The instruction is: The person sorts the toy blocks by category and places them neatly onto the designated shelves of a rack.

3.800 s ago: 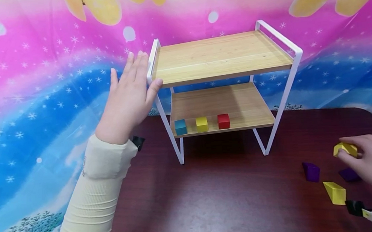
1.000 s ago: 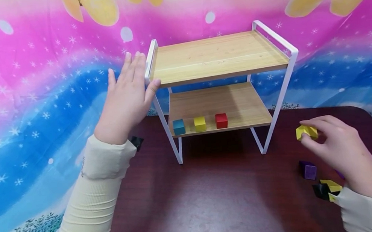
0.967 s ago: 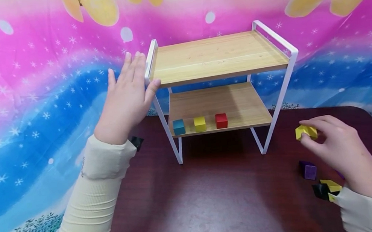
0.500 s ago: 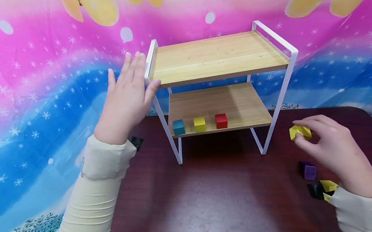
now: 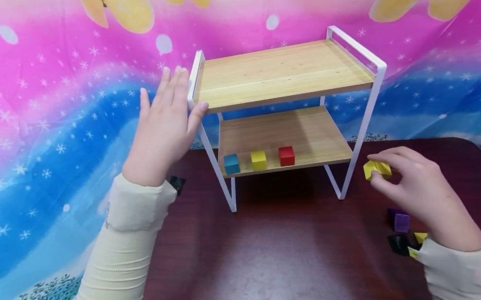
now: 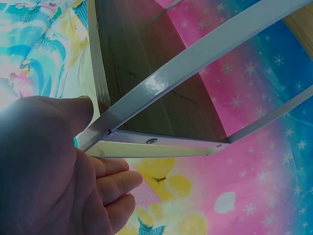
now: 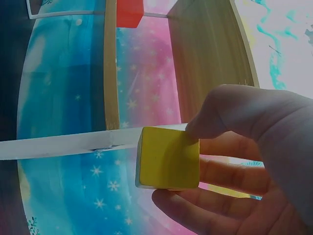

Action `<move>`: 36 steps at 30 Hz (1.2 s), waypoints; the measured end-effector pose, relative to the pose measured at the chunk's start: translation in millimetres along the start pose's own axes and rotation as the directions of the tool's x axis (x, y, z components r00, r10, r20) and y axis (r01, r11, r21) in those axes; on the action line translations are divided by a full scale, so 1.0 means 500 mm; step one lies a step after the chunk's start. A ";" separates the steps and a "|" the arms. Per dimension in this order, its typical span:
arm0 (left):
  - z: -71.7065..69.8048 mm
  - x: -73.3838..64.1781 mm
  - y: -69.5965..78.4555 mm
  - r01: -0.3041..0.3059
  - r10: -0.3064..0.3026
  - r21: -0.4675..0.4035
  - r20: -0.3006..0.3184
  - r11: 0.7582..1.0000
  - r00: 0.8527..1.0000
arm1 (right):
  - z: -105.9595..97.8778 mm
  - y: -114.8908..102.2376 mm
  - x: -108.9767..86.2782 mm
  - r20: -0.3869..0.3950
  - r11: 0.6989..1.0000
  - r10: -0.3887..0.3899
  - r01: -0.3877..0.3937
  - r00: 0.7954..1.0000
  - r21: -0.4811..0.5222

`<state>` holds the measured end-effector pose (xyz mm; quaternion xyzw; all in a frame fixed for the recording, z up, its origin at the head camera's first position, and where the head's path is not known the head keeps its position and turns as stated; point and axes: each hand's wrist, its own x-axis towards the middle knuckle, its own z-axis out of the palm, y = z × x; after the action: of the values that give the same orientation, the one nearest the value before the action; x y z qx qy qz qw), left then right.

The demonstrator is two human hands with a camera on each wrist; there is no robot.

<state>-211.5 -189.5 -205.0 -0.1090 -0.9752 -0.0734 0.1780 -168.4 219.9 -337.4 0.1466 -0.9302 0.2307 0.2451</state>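
My left hand lies with straight fingers against the upper left side of a two-tier shelf with a white metal frame. Its thumb reaches the front corner of the top board, and the left wrist view has the frame between thumb and fingers. To the right of the shelf, my right hand pinches a yellow block above the table, thumb and fingers on opposite sides. In the right wrist view this block shows a square face. A blue cube, a yellow cube and a red cube line the lower board's front.
On the dark table, a purple block lies below my right hand. Another yellow block is mostly hidden by the right wrist. A patterned cloth hangs behind the shelf.
My right hand has carried the yellow block leftward from the far right, closer to the shelf's right leg. My left hand has stayed against the frame, and the three cubes have not moved.
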 end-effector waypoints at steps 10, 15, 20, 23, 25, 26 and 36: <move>-0.001 -0.001 0.002 -0.002 0.002 0.001 -0.004 1.000 1.000 | 0.003 -0.022 0.015 -0.031 0.999 -0.046 0.046 0.998 -0.002; -0.001 0.000 0.000 0.002 -0.002 0.003 -0.003 1.000 1.000 | 0.007 -0.037 0.021 -0.044 0.997 -0.072 0.072 0.996 0.002; 0.001 0.002 -0.001 0.003 -0.003 0.005 -0.002 1.000 1.000 | 0.011 -0.049 0.027 -0.046 0.996 -0.092 0.093 0.995 0.004; 0.002 0.002 -0.001 0.004 -0.004 0.005 0.000 1.000 1.000 | 0.015 -0.055 0.030 -0.058 0.993 -0.116 0.116 0.992 0.005; 0.002 0.002 -0.001 0.005 -0.005 0.005 0.001 1.000 1.000 | 0.017 -0.058 0.033 -0.064 0.992 -0.127 0.128 0.990 0.013; 0.001 0.001 0.000 0.005 -0.005 0.004 0.001 1.000 1.000 | 0.018 -0.059 0.034 -0.066 0.991 -0.130 0.132 0.989 0.020; 0.001 -0.002 0.001 0.007 -0.007 -0.002 -0.004 1.000 1.000 | 0.026 -0.070 0.043 -0.089 0.988 -0.146 0.149 0.985 0.028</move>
<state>-210.4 -189.0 -205.7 -0.1054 -0.9752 -0.0753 0.1794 -177.9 180.4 -323.7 0.2092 -0.9011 0.2342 0.2991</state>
